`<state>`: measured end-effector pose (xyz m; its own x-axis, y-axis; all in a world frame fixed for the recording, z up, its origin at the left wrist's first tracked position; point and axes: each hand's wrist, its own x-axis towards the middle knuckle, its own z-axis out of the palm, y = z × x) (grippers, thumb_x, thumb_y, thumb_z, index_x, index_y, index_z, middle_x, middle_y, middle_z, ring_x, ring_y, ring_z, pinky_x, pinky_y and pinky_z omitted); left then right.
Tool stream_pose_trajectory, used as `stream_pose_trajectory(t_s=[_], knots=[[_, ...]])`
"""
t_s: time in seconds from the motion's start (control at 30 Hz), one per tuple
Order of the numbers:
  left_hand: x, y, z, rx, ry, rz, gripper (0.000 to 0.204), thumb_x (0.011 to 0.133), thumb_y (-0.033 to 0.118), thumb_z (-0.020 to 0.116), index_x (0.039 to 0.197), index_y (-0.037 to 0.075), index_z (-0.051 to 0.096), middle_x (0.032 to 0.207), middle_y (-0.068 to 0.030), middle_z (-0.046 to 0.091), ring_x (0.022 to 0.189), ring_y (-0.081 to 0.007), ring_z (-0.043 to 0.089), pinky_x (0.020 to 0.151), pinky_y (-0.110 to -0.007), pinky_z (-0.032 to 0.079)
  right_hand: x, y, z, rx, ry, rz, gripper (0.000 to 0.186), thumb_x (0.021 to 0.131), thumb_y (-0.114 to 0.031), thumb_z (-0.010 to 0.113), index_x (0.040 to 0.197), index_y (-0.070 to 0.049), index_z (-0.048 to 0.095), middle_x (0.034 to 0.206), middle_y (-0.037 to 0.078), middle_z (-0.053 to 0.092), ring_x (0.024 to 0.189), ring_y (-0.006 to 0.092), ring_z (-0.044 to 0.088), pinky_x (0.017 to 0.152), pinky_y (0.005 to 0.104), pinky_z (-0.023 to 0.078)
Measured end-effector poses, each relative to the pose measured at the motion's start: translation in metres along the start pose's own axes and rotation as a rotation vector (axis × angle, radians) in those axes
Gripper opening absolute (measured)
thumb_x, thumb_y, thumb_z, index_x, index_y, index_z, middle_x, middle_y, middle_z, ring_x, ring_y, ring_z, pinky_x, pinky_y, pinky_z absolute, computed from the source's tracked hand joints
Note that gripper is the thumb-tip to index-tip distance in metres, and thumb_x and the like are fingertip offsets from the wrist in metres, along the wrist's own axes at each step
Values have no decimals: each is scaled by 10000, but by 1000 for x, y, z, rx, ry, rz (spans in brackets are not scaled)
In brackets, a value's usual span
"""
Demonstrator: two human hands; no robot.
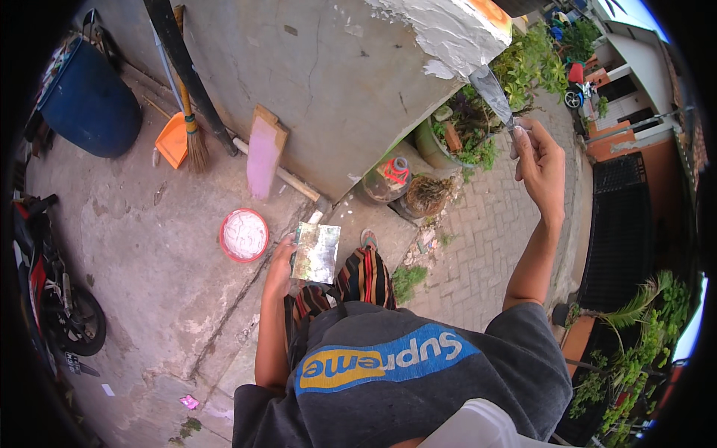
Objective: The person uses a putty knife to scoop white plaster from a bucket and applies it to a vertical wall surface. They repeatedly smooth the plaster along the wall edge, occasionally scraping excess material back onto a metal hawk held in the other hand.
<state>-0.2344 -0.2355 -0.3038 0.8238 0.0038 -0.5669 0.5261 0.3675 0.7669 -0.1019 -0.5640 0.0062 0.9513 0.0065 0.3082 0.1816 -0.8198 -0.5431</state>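
Note:
My right hand is raised at the upper right, closed round the handle of a putty knife. The knife's grey, smeared blade reaches the end of the wall, at the lower edge of a patch of white putty. That patch covers the top corner of the grey wall. Lower down, in front of my legs, my left hand grips the left edge of a flat rectangular metal plate. Its face is shiny and scuffed. A red-rimmed bowl of white putty sits on the concrete left of my left hand.
Against the wall lean a pink-coated board, a broom and an orange dustpan. A blue barrel and a motorcycle stand at left. Near the wall's end are a large jug and a planter.

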Motion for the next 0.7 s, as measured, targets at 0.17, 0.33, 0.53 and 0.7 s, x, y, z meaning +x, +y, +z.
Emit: stream_pose_trajectory(t_s=[0.17,0.33,0.53,0.7], knots=[[7,-2,0,-30,-11,21,425,909,156,484,1293,-26,491,1264,-134,523,1150,-213,499,981,-316,385,18,-5,19,-60,39,-187,201,941,-180,549,1042,-25,626,586,105,566,434,142,465,479,297,389],[8,-4,10,-11,2,37,409,903,149,482,1272,-25,510,1251,-125,532,1144,-207,499,969,-311,389,36,-21,32,-102,6,-172,207,925,-215,562,1027,-46,626,564,148,544,489,258,540,529,346,413],[-7,6,14,-12,-44,20,420,907,152,472,1287,-27,493,1240,-130,532,1131,-210,504,972,-316,388,23,-9,17,-163,49,-121,206,934,-224,552,1002,-46,631,587,144,554,506,270,537,539,367,416],[1,-8,2,-40,3,7,439,903,154,476,1301,-32,479,1272,-134,515,1164,-216,486,981,-318,383,4,-17,-2,-90,38,-10,200,932,-209,556,987,-32,630,564,134,520,466,227,470,506,324,385]])
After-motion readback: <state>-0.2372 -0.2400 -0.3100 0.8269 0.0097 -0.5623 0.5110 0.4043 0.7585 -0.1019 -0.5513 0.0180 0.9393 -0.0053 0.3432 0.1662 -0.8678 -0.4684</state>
